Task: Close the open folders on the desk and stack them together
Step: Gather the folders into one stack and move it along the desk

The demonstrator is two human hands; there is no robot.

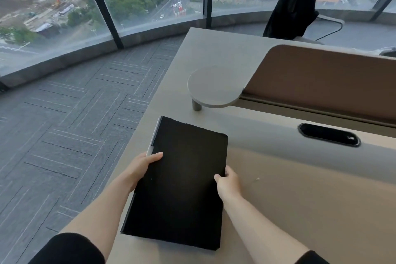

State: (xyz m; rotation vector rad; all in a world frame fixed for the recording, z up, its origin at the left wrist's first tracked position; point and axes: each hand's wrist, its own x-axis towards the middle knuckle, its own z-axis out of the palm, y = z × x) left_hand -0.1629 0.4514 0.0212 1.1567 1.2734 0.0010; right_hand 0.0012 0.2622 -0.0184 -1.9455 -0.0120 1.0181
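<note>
- Flat black rectangular folders [182, 180], closed and seemingly stacked as one pile, lie near the bench's [300, 188] left edge, a pale spine strip showing along their left side.
- Left hand [139, 169] closes its grip on the pile's left edge; right hand [228, 184] clasps the right edge.
- Closing looks done; only squaring the stack seems left.
- Bare bench lies rightward; a round grey raised shelf [214, 88] stands beyond.

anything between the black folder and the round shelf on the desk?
Nothing. In the head view, only bare desk surface separates the black folder from the round shelf and its post.
</note>
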